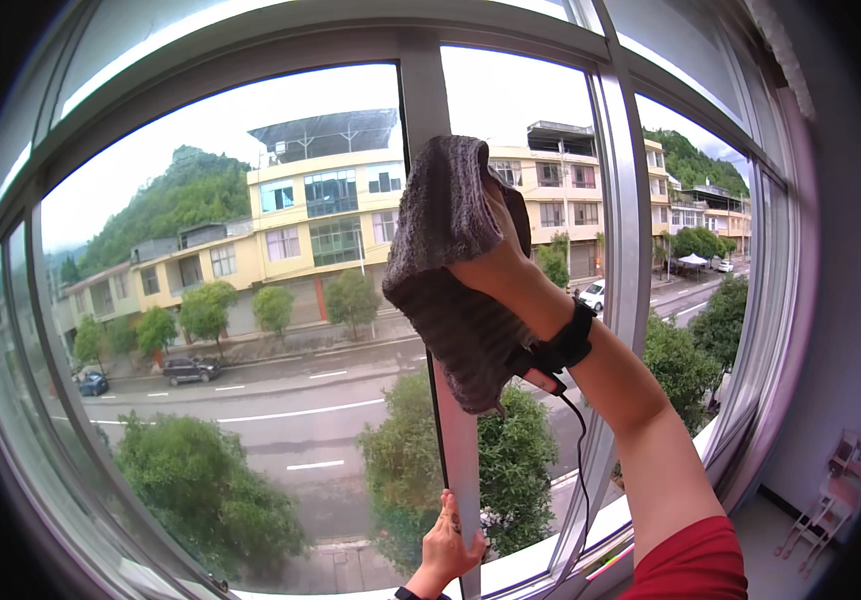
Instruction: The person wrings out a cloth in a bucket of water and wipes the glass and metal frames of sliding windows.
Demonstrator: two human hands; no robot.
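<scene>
Nearest, between four and five o'clock, a red sleeve point(696, 562) and bare right forearm point(641, 415), with a black wrist strap point(576, 340) and thin black cable point(585, 470) running down toward five. At six o'clock, the left hand point(445, 548), fingers together and pointing up along the window upright point(461, 455), thumb out to the other side; impossible to tell clasping from mere bracing. Just off centre toward one, the right hand point(499, 265), partly wrapped in a dark ribbed cloth point(443, 215), with fingers hidden, so impossible to tell spread from pinching. Draped across the same upright at twelve, overlapping the left pane point(351, 465). Looks like wiping the upright; probably calls for even pressure and a steady brace below.

For surface, grey framing and clear glass, with a pale sill point(526, 568) near six. Indoors, a pale wall point(841, 290) at three and a pink-and-white trolley point(831, 490) near four. Outside, a road point(271, 435) toward eight, then yellow buildings point(281, 255) toward ten, backed by a green hill point(186, 195).
</scene>
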